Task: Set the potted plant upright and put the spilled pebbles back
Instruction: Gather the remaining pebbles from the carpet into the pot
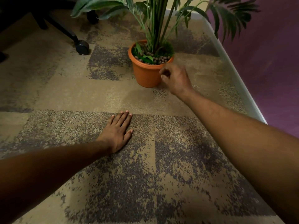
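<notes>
The left hand (116, 132) lay flat, fingers spread, on the carpet (161, 159). Farther off, the right hand (174, 80) was curled loosely, holding nothing visible, beside the upright orange pot (145, 73), pebbles (159, 59) lying inside its rim beneath the plant (155, 21).

**No readable text**

No words, labels, brands, numbers or signs can be read anywhere in the view. The pot (146, 73) at 12 o'clock has a plain orange wall with no print or sticker. The carpet (145, 175) bears only a mottled pattern, and the wall (267, 54) at 2 o'clock is bare purple.
</notes>
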### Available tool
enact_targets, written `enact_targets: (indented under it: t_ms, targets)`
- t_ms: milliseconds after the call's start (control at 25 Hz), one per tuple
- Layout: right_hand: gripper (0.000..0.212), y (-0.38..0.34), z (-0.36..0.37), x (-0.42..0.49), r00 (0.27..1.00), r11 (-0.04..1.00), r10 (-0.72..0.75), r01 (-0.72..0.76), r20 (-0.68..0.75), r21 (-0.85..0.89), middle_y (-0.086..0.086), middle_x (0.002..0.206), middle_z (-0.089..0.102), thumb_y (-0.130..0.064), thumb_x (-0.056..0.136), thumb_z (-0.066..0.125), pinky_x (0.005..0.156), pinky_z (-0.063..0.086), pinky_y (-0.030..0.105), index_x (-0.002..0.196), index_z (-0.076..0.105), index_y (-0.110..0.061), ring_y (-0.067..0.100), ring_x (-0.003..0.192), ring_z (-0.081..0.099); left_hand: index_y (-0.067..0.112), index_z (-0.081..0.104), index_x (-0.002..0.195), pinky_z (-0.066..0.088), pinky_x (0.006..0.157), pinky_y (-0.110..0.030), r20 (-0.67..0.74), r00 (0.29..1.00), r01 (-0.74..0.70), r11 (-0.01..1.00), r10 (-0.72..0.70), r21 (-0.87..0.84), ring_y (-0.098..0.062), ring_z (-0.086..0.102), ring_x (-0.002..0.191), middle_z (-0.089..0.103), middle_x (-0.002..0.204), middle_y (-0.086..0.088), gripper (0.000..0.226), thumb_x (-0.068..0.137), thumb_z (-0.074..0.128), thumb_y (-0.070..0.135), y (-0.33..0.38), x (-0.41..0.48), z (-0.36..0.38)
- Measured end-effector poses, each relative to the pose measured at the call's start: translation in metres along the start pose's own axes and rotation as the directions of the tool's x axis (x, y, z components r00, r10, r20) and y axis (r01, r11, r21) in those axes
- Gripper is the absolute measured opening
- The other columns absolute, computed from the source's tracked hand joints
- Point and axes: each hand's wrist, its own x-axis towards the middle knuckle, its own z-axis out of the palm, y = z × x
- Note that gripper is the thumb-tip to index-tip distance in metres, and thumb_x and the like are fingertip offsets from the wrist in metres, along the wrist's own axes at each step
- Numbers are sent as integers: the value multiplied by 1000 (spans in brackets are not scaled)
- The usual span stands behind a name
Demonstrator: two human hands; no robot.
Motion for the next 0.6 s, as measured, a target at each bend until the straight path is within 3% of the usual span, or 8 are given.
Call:
enact_targets:
  t_ms: [320, 600]
  targets:
    - [15, 7, 6, 73, 973, 988, 144, -132, -182, 78, 7, 99, 76, -3, 86, 68, 79, 51, 24, 97, 77, -9, 14, 92, 69, 21, -1, 170, 3, 133, -46, -92, 996, -21, 1000, 21, -8, -12, -9, 163, -2, 178, 1, 73, 109, 11, 61, -3, -5, 5]
    - [18, 8, 15, 82, 971, 987, 155, -144, -184, 73, 8, 99, 76, -2, 86, 65, 78, 51, 24, 97, 77, -9, 13, 92, 68, 22, -2, 170, 3, 133, -45, -98, 995, -15, 1000, 15, -2, -11, -10, 163, -2, 178, 1, 73, 110, 11, 61, -2, -5, 7]
